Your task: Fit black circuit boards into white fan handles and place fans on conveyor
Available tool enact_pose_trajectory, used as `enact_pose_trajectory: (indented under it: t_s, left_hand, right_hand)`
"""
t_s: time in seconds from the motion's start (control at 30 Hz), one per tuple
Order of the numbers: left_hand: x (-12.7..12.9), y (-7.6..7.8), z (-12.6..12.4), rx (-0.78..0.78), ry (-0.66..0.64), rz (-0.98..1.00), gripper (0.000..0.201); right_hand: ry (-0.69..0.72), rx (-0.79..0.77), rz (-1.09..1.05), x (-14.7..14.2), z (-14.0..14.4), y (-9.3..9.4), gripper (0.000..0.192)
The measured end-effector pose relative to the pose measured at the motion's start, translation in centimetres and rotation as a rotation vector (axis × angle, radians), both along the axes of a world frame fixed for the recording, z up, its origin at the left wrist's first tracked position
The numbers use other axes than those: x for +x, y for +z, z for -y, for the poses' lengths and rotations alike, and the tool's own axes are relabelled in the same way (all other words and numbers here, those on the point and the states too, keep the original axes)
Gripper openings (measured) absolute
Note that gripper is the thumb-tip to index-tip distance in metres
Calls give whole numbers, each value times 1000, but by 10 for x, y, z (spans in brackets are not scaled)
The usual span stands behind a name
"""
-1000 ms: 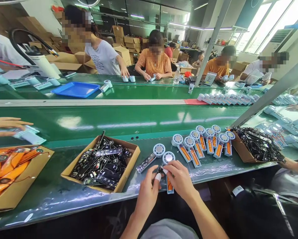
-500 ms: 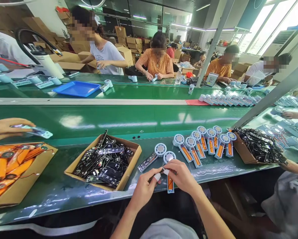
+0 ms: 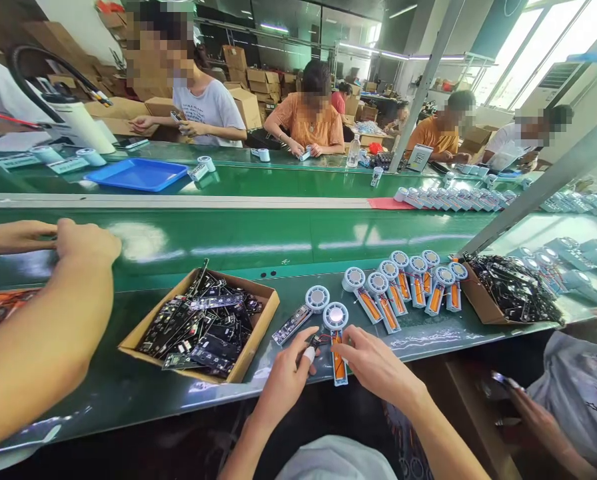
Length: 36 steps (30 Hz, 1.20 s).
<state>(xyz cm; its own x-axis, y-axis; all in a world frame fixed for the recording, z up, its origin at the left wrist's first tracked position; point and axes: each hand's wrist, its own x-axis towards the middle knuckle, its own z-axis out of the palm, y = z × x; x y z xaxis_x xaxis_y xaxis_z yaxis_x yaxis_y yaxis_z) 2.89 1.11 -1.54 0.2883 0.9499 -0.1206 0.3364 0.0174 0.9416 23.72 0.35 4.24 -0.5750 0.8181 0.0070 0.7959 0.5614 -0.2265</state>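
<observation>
My left hand pinches a small black circuit board, with thin wires running from it to a light-blue handheld fan. A white cover sits on one of its fingertips. The fan lies face up at the bench edge, its handle casing uncovered around an orange battery. My right hand has its fingers closed at the upper part of that handle, partly covering it. Left of it, another fan lies with a circuit board fitted in its handle.
A cardboard box of circuit boards stands left, another box right. Several fans with orange batteries lie between. A co-worker's arm reaches over the bench at left. The green conveyor runs behind; a slanted post rises at right.
My hands have moved apart; the left keeps the circuit board while the right has come down to the fan's handle. A co-worker's arm has swung in at left.
</observation>
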Motion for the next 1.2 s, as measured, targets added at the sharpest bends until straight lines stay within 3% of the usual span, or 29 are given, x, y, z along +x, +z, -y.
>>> enact_pose_trajectory:
  t_s: [0.07, 0.13, 0.23, 0.33, 0.4, 0.5, 0.63, 0.8, 1.03, 1.2]
  left_hand:
    - [1, 0, -2, 45, -10, -59, 45]
    - [2, 1, -4, 136, -8, -124, 45]
    - [5, 2, -5, 287, -33, -257, 49]
    - [7, 5, 0, 336, -102, -508, 55]
    - [7, 7, 4, 338, -142, -623, 59]
    - [7, 7, 8, 344, -126, -518, 59]
    - [10, 4, 6, 203, 95, -235, 45]
    - [17, 7, 6, 78, 190, -64, 29]
    - [21, 2, 11, 152, 243, 41, 34]
    - [19, -12, 13, 453, 239, -100, 34]
  right_hand:
    - [41, 49, 87, 0, -4, -1, 26]
    - [69, 53, 45, 2, -11, -2, 23]
    - [53, -29, -290, 3, -20, -11, 20]
    - [-118, -66, -621, -2, -23, -27, 16]
    - [-197, -16, -694, -8, -22, -38, 16]
    - [-174, 152, -644, -17, -18, -46, 22]
    - [-149, 345, -436, -25, -17, -44, 25]
    - [-226, 286, -468, -36, -16, -36, 22]
    - [-278, 262, -361, -41, -7, -33, 22]
    - [-230, 173, -355, -37, -8, -25, 22]
